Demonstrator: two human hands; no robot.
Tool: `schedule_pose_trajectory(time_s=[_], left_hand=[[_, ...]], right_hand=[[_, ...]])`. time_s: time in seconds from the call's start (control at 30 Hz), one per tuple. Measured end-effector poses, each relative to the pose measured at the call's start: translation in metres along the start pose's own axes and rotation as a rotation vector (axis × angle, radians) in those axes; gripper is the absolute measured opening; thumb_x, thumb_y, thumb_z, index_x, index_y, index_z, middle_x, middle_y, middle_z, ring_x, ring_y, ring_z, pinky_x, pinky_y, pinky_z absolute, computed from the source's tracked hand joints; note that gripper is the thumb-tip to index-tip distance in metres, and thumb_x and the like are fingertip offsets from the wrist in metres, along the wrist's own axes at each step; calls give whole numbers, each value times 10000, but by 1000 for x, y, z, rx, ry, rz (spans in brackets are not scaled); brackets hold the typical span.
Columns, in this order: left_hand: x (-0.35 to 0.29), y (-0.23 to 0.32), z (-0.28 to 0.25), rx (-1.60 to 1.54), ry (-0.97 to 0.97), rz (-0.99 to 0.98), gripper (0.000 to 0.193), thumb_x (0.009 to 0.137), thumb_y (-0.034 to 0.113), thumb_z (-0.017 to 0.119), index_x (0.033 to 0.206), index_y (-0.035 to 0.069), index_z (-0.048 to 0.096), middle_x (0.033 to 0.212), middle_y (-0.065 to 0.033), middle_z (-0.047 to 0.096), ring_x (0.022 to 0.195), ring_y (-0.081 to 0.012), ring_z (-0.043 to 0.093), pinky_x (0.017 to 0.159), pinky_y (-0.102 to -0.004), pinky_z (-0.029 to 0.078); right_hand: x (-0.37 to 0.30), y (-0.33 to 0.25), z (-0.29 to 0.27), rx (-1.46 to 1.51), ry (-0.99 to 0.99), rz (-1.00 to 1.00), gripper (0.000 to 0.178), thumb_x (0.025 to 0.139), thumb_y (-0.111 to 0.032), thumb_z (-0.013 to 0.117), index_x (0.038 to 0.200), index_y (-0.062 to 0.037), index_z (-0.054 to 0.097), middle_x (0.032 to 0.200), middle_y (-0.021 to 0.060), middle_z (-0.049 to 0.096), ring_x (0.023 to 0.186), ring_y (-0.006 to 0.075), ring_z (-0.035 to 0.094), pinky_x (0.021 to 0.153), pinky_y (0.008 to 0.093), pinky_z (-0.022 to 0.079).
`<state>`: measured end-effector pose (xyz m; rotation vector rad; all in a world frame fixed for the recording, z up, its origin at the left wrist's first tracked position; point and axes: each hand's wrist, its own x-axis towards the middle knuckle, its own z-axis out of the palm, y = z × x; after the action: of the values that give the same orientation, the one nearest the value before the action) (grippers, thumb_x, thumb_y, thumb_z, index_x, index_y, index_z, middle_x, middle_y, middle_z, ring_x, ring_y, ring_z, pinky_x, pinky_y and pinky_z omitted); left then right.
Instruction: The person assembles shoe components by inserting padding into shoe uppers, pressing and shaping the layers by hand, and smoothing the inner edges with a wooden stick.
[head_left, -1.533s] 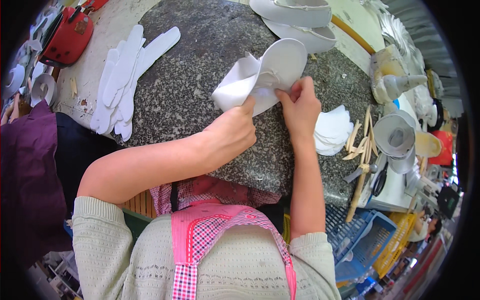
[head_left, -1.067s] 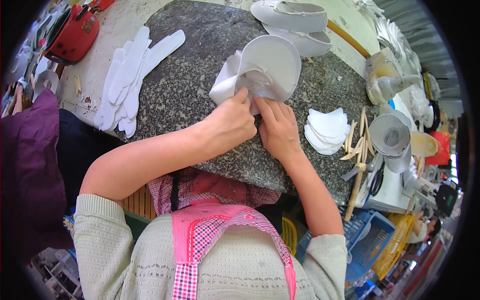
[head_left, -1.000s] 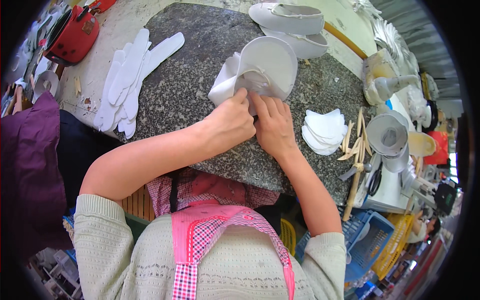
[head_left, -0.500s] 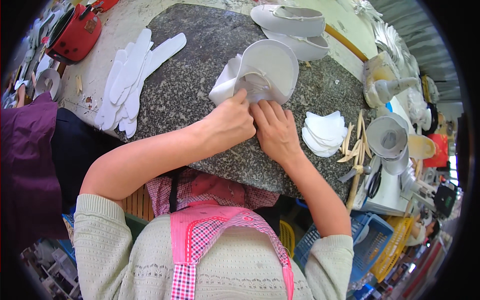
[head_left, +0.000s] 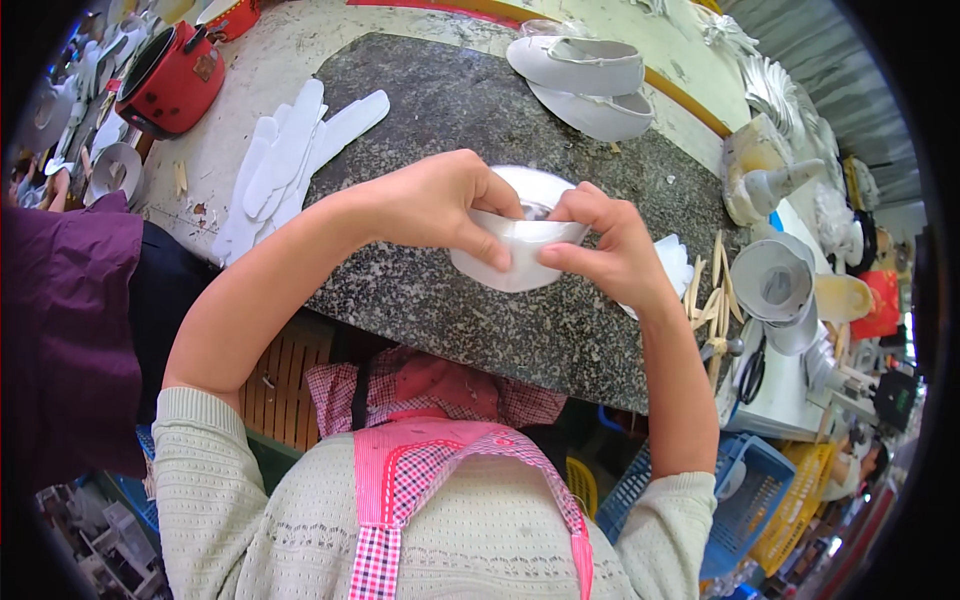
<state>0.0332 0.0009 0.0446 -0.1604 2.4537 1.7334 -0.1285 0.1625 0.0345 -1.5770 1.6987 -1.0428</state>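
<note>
A white shoe upper is held between my two hands above the speckled stone slab. My left hand pinches its near edge, thumb on the outside and fingers inside the opening. On the other side my right hand grips the same edge in a like pinch. The inside of the upper is mostly hidden by my fingers. Just past my right wrist, a stack of small white curved pieces is partly covered. Two white shoe uppers lie at the slab's far edge.
White insole-shaped pieces overlap at the left. Thin wooden sticks, a hammer and black-handled scissors lie at the right, near a glue-crusted container. A red pot stands far left; a person in purple is beside me.
Both hands have lifted the upper nearer to me and turned it, so its edge now faces me. My fingers have moved from its base to its rim, and my elbows have spread.
</note>
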Motion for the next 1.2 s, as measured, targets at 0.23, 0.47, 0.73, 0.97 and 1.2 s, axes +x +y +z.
schedule_pose_trajectory(time_s=[0.23, 0.47, 0.73, 0.97, 1.2], left_hand=[[6, 18, 7, -279, -206, 4, 298, 636, 127, 769, 866, -16, 644, 772, -61, 653, 683, -99, 597, 629, -261, 467], [-5, 55, 26, 255, -184, 524, 131, 644, 24, 629, 758, 8, 567, 704, -145, 572, 724, -345, 567, 650, -417, 444], [21, 51, 30, 777, 74, 478, 275, 602, 25, 687, 861, 25, 594, 812, -118, 576, 867, -310, 546, 778, -389, 426], [1, -11, 29, -306, 376, -42, 738, 647, 405, 787, 1214, 20, 513, 1211, -129, 539, 1167, -209, 471, 943, -334, 397], [27, -34, 41, -629, -79, 0, 772, 511, 229, 881, 1173, 7, 550, 1090, -74, 599, 1071, -179, 532, 947, -327, 389]], right_hand=[[-7, 13, -19, 381, 224, 42, 153, 740, -146, 703, 754, -12, 631, 650, 10, 532, 637, 107, 466, 622, 246, 368], [-52, 62, -53, 220, 474, 177, 172, 870, -153, 602, 774, -10, 607, 693, -48, 535, 655, 24, 433, 582, 182, 325], [-51, 1, -2, -375, 243, -175, 308, 650, -320, 749, 824, -89, 643, 764, 13, 610, 831, 221, 563, 806, 350, 379], [-63, 19, -2, -704, 456, -508, 127, 633, -204, 687, 716, -146, 612, 744, -54, 576, 874, 146, 555, 873, 415, 341], [-87, 31, 10, -904, 471, -434, 184, 633, -174, 648, 814, -192, 670, 926, -76, 624, 1018, 188, 552, 978, 454, 283]])
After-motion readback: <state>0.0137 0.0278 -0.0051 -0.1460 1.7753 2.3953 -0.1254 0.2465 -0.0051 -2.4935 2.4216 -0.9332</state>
